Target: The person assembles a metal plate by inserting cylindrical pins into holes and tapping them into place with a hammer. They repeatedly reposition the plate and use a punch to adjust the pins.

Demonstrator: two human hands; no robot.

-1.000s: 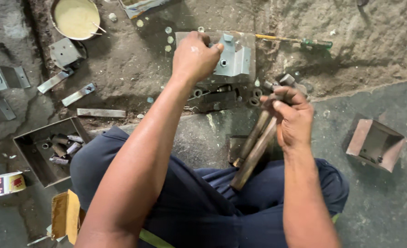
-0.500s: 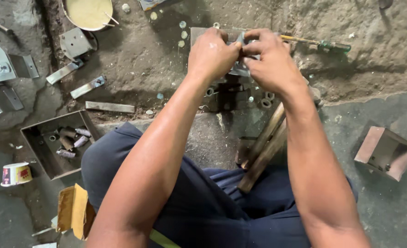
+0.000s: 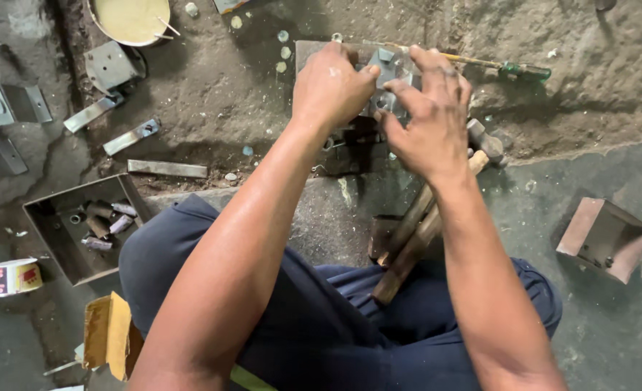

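Observation:
A grey folded metal bracket rests on a flat metal plate on the dirt floor in front of me. My left hand grips the bracket's left side. My right hand lies over its right side, fingers spread and pressing on it. Two wooden-handled hammers lie just under my right wrist, heads pointing away from me and handles resting on my lap. Much of the bracket is hidden by my fingers.
A green-handled screwdriver lies behind the bracket. To the left are a metal tray holding short cylinders, flat metal strips, a bowl of yellowish paste and a small can. A rusty box sits at right.
My right hand has let go of the hammer, which now lies on my lap, and has moved up onto the bracket beside my left hand.

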